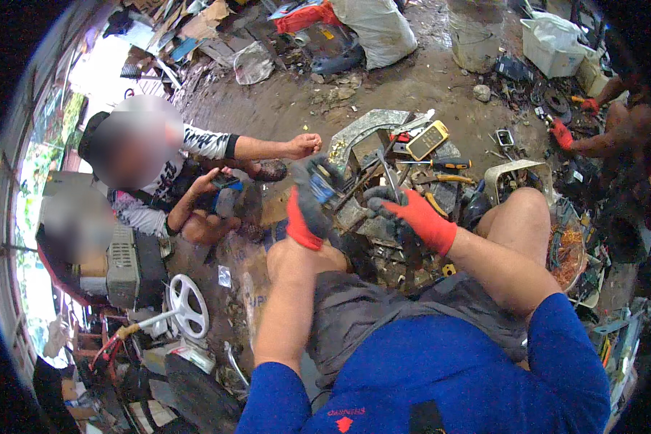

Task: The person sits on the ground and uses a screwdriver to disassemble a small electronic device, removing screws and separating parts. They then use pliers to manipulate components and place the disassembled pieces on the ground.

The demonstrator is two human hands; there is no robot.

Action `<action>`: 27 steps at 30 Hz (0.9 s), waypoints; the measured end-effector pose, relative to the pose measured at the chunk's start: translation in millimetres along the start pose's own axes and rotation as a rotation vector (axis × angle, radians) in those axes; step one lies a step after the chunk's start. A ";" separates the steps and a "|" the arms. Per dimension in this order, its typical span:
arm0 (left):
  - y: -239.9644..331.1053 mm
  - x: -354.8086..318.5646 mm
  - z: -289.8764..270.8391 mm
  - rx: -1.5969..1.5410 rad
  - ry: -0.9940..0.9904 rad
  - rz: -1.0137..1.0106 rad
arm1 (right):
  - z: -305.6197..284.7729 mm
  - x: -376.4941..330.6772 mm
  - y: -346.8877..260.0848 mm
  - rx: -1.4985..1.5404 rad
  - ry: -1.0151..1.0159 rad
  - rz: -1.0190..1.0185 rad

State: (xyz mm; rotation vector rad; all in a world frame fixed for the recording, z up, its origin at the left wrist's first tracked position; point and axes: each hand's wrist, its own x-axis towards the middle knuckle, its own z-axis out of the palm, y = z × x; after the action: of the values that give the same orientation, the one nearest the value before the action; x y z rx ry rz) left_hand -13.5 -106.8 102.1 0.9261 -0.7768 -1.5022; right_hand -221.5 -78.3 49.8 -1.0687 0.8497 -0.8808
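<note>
Red-and-grey-gloved, the right hand [415, 217] grips a slim grey tool [388, 172] pointing forward and slightly left, just right of the blurred blue-and-dark part [324, 191] that the left hand [309, 204] holds

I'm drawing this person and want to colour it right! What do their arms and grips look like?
The left grip and right grip both wear red gloves with dark grey on the fingers. The forearms are bare between glove and sleeve. The blue sleeves are short and look plain. No cables show on the arms.
</note>
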 end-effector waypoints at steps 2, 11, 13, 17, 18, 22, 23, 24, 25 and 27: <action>-39.6 -36.6 2.1 -0.176 -0.026 -0.065 | 13.3 -16.1 3.4 0.079 -0.111 0.025; -73.7 -99.7 -32.5 0.330 -0.059 -0.230 | -6.1 -46.7 44.9 -0.094 -0.184 0.207; -74.1 -112.7 -43.7 0.396 -0.025 -0.318 | -2.7 -52.9 33.5 -0.283 -0.247 0.259; -82.4 -91.0 -78.7 0.691 0.032 -0.078 | -4.1 -56.3 46.2 -0.527 0.017 0.214; -76.9 -79.2 -86.1 0.632 0.108 -0.031 | -1.9 -51.7 41.0 -0.520 0.052 0.257; -74.3 0.6 -150.3 0.501 0.369 0.098 | -3.5 -36.3 49.7 -0.528 0.025 0.251; -75.8 25.8 -155.8 0.454 0.372 0.119 | -12.4 -31.0 62.0 -0.546 -0.002 0.231; -80.3 50.0 -154.3 0.448 0.345 0.117 | -25.9 -27.6 79.5 -0.566 -0.012 0.213; -84.7 70.7 -153.3 0.444 0.321 0.111 | -37.6 -26.7 87.5 -0.585 -0.026 0.199; -73.6 67.9 -211.2 0.557 0.467 0.161 | -1.6 -31.8 60.7 -0.626 -0.088 0.211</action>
State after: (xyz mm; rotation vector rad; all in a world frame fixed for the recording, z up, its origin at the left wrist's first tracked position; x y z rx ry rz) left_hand 135.7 -158.9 -70.0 1.5220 -0.9077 -0.8788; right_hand -224.9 -35.9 -4.0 -1.5088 1.1774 -0.3849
